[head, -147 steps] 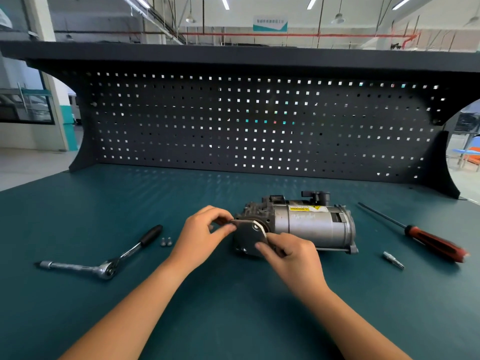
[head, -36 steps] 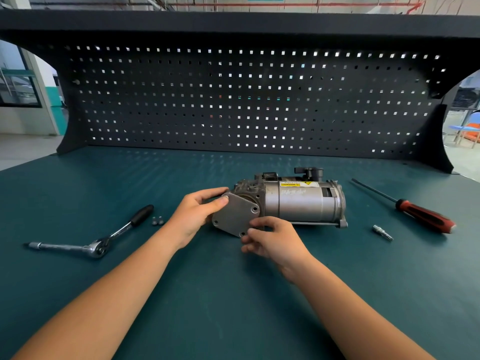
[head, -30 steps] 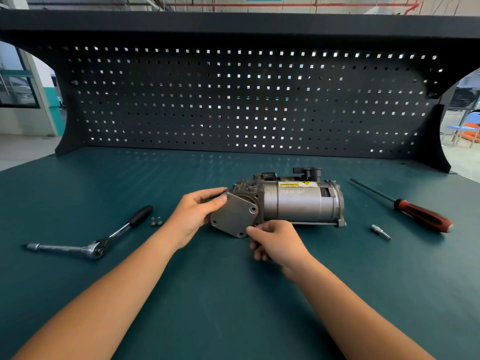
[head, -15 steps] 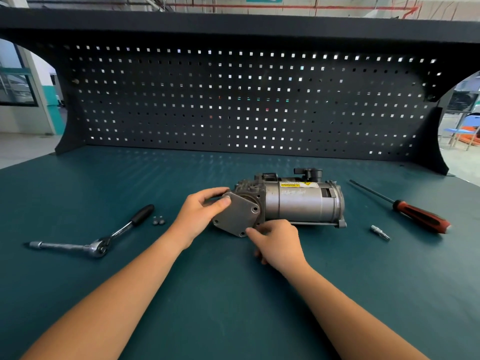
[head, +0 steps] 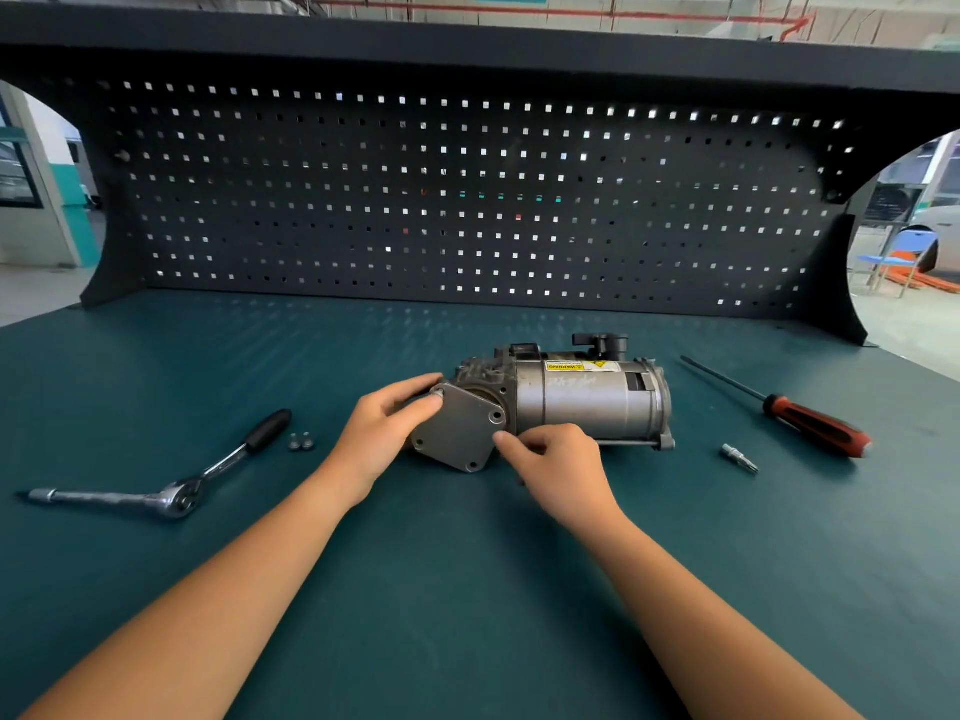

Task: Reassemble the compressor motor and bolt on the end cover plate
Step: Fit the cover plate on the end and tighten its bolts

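The flat grey metal cover plate [head: 460, 428] sat against the left end of the silver round compressor motor [head: 582, 402], which lay on its side in the middle of the dark green bench top [head: 467, 589]. I saw the left hand [head: 387, 433] hold the plate's top left corner with curled fingers. The right hand [head: 558, 459] pinched its right edge. Two small grey bolts [head: 301, 441] lay beside the black-handled steel ratchet [head: 156, 491] on the left. A red-handled screwdriver [head: 810, 420] and a small silver bit [head: 738, 458] lay on the right.

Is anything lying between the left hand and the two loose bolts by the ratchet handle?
Nothing visible: only mat lies between the left hand and the bolts; the ratchet handle sits beyond them.
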A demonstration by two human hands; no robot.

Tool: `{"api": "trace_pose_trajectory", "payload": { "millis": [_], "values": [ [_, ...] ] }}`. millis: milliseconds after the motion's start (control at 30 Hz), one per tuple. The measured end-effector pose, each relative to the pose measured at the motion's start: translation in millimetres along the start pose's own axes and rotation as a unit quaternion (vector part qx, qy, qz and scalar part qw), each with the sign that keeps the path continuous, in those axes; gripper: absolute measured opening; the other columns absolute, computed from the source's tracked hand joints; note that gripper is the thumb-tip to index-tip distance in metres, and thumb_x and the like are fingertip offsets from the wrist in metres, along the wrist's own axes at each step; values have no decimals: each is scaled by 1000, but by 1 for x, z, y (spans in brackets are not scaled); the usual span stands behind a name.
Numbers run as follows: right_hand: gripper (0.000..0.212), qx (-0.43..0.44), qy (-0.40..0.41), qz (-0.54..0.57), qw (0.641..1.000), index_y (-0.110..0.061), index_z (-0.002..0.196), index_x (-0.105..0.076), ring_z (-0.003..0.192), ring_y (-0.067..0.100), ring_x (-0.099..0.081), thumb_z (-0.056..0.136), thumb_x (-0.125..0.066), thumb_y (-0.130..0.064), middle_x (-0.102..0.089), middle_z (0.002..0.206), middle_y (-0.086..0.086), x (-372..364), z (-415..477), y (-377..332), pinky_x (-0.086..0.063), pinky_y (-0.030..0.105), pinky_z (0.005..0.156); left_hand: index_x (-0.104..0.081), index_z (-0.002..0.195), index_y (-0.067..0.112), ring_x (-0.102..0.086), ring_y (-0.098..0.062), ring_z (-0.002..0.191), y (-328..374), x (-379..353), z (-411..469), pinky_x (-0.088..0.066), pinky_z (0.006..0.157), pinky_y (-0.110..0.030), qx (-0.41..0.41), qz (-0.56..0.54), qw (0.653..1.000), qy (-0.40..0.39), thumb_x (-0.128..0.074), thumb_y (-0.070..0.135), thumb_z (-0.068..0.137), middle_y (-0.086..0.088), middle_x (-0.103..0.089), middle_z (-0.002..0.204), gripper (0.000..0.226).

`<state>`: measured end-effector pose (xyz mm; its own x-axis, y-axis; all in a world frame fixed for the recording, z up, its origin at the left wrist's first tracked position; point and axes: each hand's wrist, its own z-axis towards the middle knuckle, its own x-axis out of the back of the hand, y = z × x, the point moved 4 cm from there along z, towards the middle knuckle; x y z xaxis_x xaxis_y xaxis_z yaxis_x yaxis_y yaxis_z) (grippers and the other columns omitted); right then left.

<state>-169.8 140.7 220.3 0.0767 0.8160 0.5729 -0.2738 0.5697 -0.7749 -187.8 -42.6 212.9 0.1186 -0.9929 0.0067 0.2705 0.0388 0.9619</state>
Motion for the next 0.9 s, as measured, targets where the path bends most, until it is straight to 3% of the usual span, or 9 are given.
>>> {"api": "trace_pose_trajectory", "payload": {
  "millis": [67,200,367,567,700,800,900],
  "values": [
    [33,-10,-22,14,1000,4,76,-67,57,15,-43,89,-59,-25,-57,62,15,-3,0,2,-35,24,53,-66,96,37,-61,0,97,1,0,-1,-49,88,-26,1,5,1000,1,-58,13,90,17,-66,103,26],
    [17,15,-40,41,998,-10,76,-73,47,-3,-49,84,-64,-21,-55,46,-16,-6,-2,-3,-35,7,47,-65,95,39,-58,4,98,4,-1,-1,-46,85,-21,-12,30,999,7,-57,13,91,20,-64,103,28],
    [24,39,-53,84,994,-10,68,-71,35,0,-46,82,-70,-30,-50,37,-14,-6,-6,-10,-39,11,44,-65,93,40,-57,4,101,6,0,1,-45,86,-19,-23,43,999,18,-60,17,90,21,-63,103,24],
    [14,46,-21,67,997,-19,73,-74,44,-4,-48,81,-72,-30,-54,44,-18,2,-8,-4,-36,9,49,-59,101,44,-55,19,92,3,3,-3,-44,77,-9,-24,66,997,-13,-60,17,90,26,-60,106,28],
    [19,-14,-50,95,994,-28,68,-65,53,5,-60,86,-66,-21,-63,57,-7,4,-12,11,-53,29,67,-53,119,36,-53,20,96,3,-1,-6,-44,77,-3,-22,60,997,-32,-62,12,88,23,-54,115,40],
    [12,-39,-42,128,990,-20,77,-63,71,17,-68,87,-64,-13,-69,72,2,3,-11,15,-55,31,72,-46,124,39,-46,11,112,12,-7,-10,-35,87,-4,-86,137,987,-9,-63,16,88,27,-42,127,46],
    [10,-27,-15,178,983,-18,77,-64,64,8,-67,87,-64,-14,-69,71,0,3,-10,11,-54,20,61,-56,123,29,-35,9,122,29,-20,-13,-26,97,-4,-216,303,928,-2,-63,17,88,16,-35,140,38]
  ]
}}
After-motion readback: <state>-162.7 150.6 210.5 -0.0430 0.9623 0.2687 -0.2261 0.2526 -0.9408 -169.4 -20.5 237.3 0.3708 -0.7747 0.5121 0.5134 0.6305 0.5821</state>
